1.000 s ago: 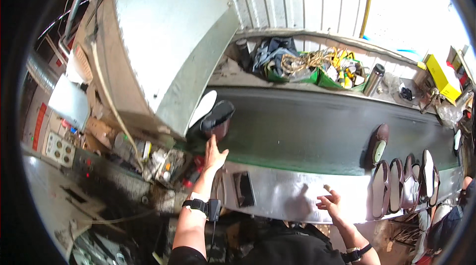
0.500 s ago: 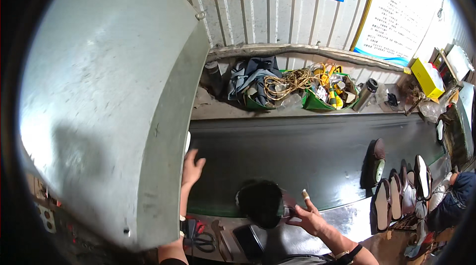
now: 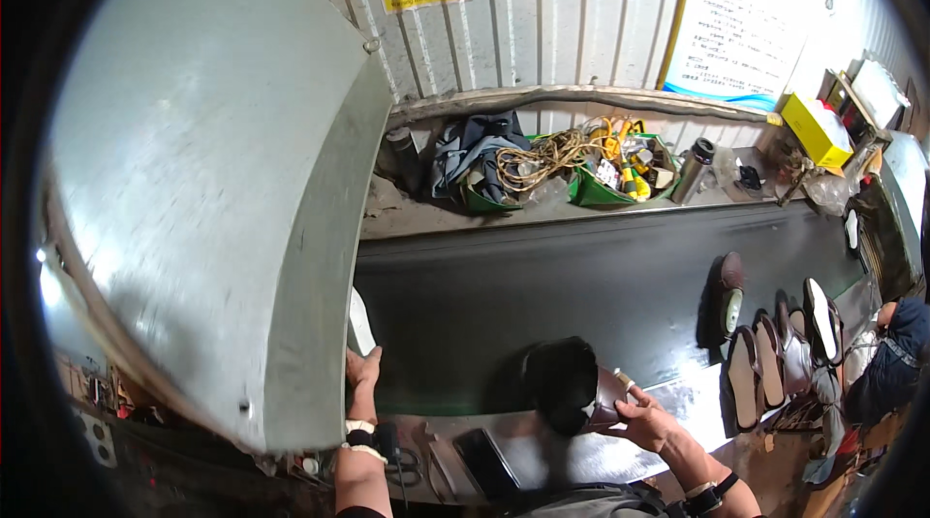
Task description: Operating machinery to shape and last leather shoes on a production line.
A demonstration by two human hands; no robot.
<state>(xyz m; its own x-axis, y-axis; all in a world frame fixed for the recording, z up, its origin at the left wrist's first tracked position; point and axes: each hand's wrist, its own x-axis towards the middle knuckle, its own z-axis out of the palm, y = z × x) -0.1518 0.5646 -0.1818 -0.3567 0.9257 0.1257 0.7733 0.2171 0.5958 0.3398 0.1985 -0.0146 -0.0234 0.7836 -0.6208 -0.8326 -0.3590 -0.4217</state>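
Note:
My right hand, one finger wrapped in a light strip, is closed on a dark brown leather shoe upper. The upper's wide black opening faces left, above the near edge of the belt. Beside the big grey metal hood, my left hand has its fingers around the lower end of a white sole-shaped piece. The hood hides part of that piece and of the fingers.
The grey hood fills the left. A dark conveyor belt carries a brown shoe at right. Several shoes stand near a person's dark sleeve. A phone and scissors lie in front; green bins line the back ledge.
My left hand has gone from spread fingers to closing on the white piece, which shows more now. My right hand has taken hold of the upper, which sits further right. The view has shifted.

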